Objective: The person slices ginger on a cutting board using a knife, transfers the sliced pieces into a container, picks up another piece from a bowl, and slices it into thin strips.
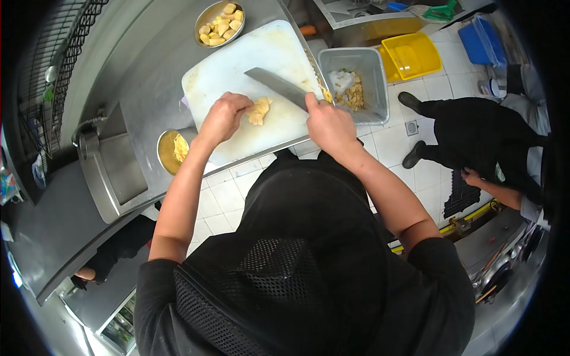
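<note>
My right hand grips the handle of a broad kitchen knife, its blade lying flat over the white cutting board and pointing to the far left. My left hand is closed, with its fingertips at the edge of a small pile of thin pale-yellow slices that look like ginger. Blade and slices are apart. Left of the board, a round metal container holds fine yellow shreds. Beyond the board stands a metal bowl of peeled yellow chunks.
A grey bin with scraps stands right of the steel counter; a yellow tub is behind it. A sink lies at the left. One person in a black apron stands at the right, another person at lower left.
</note>
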`<action>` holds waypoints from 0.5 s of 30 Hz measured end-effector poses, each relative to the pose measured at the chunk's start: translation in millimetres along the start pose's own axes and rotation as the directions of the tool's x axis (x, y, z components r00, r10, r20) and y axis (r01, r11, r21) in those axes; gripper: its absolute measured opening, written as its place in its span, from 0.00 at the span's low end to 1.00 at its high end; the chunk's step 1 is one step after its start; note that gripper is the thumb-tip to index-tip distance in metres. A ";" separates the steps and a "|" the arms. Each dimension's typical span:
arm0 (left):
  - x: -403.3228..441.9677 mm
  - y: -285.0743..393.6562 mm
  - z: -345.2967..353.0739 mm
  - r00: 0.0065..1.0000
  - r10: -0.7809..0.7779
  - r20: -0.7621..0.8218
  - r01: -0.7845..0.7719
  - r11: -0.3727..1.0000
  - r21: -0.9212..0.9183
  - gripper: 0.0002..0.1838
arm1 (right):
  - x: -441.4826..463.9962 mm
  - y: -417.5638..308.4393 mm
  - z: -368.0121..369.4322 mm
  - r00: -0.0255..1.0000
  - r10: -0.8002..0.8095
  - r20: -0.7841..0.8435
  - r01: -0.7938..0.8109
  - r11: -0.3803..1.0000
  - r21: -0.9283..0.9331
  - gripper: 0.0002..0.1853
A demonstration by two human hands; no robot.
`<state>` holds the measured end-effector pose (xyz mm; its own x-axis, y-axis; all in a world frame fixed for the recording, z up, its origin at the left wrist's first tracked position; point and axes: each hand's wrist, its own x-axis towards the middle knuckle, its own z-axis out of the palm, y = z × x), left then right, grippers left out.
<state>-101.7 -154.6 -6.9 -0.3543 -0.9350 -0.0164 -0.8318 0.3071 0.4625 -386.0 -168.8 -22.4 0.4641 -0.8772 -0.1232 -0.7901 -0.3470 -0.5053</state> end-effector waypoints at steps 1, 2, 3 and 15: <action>-3.5 -4.5 8.2 0.997 -0.037 0.066 0.041 0.998 -0.053 0.13 | -0.1 2.2 -0.4 0.999 0.050 0.005 -0.050 0.998 0.044 0.12; -6.0 -10.4 14.5 0.989 -0.069 0.133 0.083 0.991 -0.104 0.12 | -0.4 3.5 -0.8 0.999 0.053 -0.001 -0.053 0.998 0.042 0.12; -5.1 -10.3 15.4 0.989 -0.061 0.131 0.075 0.992 -0.105 0.12 | -0.9 4.9 -1.3 0.997 0.073 0.007 -0.074 0.996 0.058 0.12; -6.4 -13.6 13.3 0.952 0.077 0.297 -0.060 0.996 -0.064 0.19 | -13.7 -7.4 6.7 0.977 0.194 0.090 -0.203 0.974 0.098 0.11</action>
<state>-93.8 -150.5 -24.8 -0.5277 -0.8139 -0.2432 -0.7799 0.3508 0.5183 -383.9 -152.0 -22.7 0.3356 -0.8945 -0.2952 -0.8248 -0.1276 -0.5509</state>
